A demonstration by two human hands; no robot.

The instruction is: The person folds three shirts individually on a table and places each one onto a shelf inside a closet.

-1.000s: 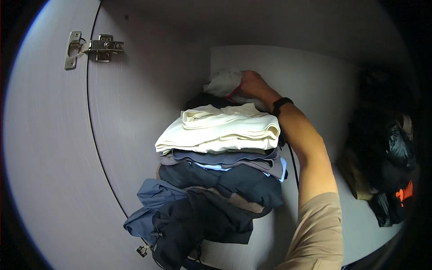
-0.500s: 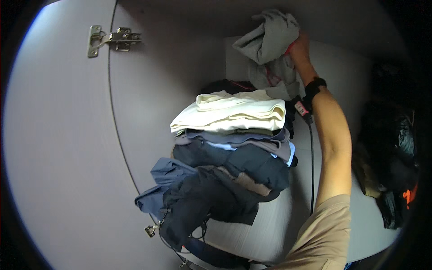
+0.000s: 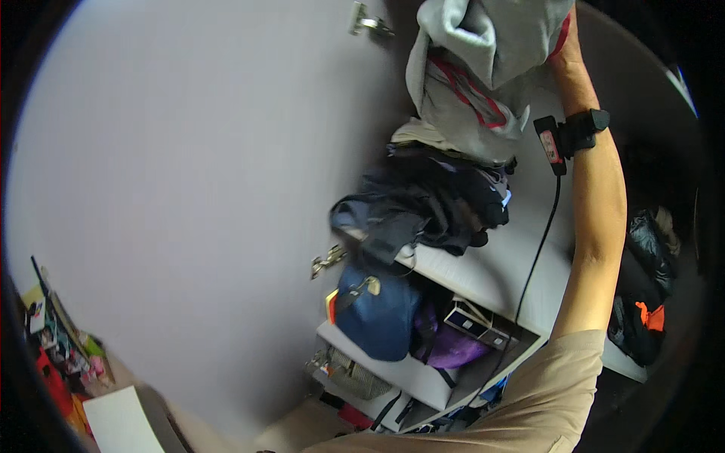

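Observation:
My right hand [image 3: 568, 44], high at the top edge, is closed on a grey garment with red trim [image 3: 492, 38], which hangs down over the pile of folded clothes. A cream folded piece [image 3: 419, 130] shows just under it, with dark clothes [image 3: 396, 215] below on the upper shelf [image 3: 544, 272]. On my right wrist is a black band with a small device [image 3: 550, 145], a black cable running down from it. My left hand is out of view.
An open cupboard door [image 3: 166, 204] fills the left. Lower shelves hold a blue bag [image 3: 374, 321], a purple bag [image 3: 457, 347] and a wire basket [image 3: 355, 377]. Dark bundles [image 3: 646, 249] sit at the right. At lower left are assorted items [image 3: 57, 355] and a white panel [image 3: 121, 423].
My right hand has lifted the grey garment from behind the cream pile, up and rightward. The view has swung, bringing lower shelves and more of the door into sight.

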